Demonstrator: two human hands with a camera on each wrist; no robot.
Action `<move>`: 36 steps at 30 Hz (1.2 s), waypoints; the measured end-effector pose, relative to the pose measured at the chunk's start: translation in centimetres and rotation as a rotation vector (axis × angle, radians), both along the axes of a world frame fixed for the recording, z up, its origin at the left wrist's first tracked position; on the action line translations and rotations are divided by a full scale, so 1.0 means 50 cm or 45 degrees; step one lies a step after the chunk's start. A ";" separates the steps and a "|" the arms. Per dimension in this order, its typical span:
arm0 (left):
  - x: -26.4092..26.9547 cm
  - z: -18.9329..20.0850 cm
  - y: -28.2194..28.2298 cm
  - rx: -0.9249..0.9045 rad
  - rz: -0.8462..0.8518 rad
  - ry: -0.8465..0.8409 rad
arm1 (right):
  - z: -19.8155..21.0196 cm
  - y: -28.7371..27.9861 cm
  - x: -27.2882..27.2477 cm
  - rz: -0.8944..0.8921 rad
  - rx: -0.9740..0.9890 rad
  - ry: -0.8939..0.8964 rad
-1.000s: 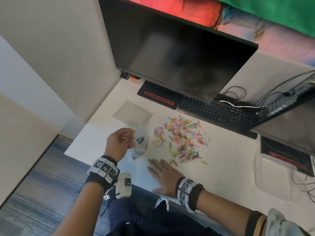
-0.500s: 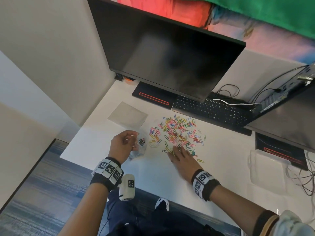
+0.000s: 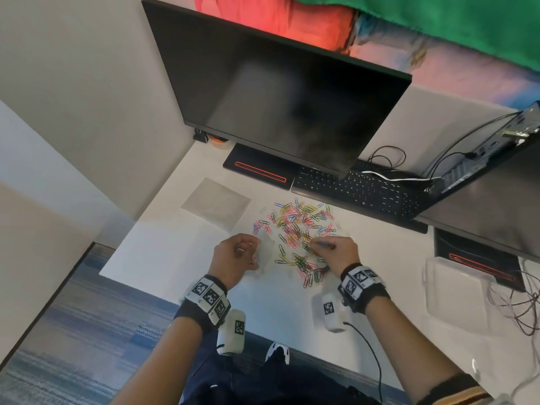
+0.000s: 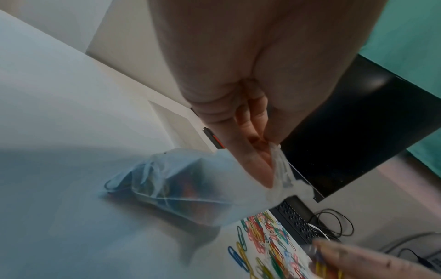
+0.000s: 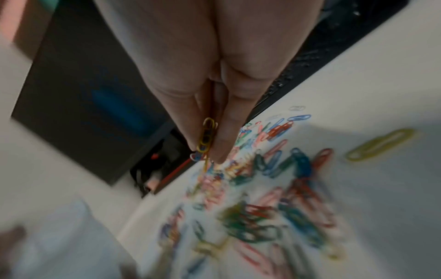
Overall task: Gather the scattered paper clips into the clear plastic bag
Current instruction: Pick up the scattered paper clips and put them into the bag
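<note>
White desk (image 3: 163,249) bears scattered paper clips (image 3: 295,226), keyboard (image 3: 359,191), monitor base (image 3: 257,168).

Right hand (image 3: 336,252) no longer flat, now pinching paper clips (image 5: 206,138).

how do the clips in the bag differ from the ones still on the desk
The clips in the clear plastic bag are bunched in a small clump, dimmed by the film; the paper clips on the desk are spread wide and bare. The left hand holds the bag; the right hand pinches clips above the pile. Both sets are mixed colours.
</note>
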State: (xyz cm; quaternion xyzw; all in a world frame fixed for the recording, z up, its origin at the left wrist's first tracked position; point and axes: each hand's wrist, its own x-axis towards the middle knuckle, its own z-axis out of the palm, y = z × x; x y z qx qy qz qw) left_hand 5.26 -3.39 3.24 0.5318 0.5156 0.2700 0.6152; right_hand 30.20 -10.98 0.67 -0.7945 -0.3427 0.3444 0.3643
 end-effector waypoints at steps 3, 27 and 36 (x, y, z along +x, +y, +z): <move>0.021 -0.001 -0.008 -0.028 -0.029 0.013 | 0.042 0.015 -0.018 -0.175 0.194 0.654; 0.087 0.002 -0.023 0.090 -0.196 0.093 | 0.083 0.045 -0.139 0.567 -0.141 -0.238; 0.086 0.004 -0.009 0.070 -0.187 0.077 | 0.094 0.012 -0.089 0.592 0.066 -0.096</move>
